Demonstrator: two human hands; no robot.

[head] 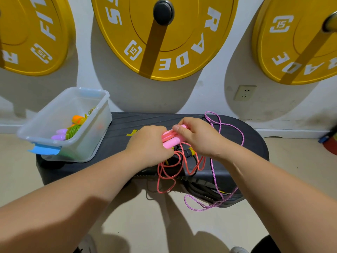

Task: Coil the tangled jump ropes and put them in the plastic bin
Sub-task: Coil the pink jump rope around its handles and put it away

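Note:
Both hands meet over the black step platform (255, 143). My left hand (148, 143) and my right hand (197, 136) together grip the pink handles (170, 138) of a jump rope. Its salmon-pink cord (169, 172) hangs in loose loops over the platform's front edge. A purple braided rope (217, 181) trails from the platform's back right down to the floor. A black rope with yellow marks (200, 183) lies under both. The clear plastic bin (54, 106) stands on the platform's left end, holding a coiled green rope with purple handles (70, 132) and an orange-handled one (78, 118).
Three yellow weight plates (164, 37) hang on the white wall behind the platform. A wall socket (245, 93) sits low on the right. A red and blue object (330, 141) lies at the far right floor edge. Beige floor surrounds the platform.

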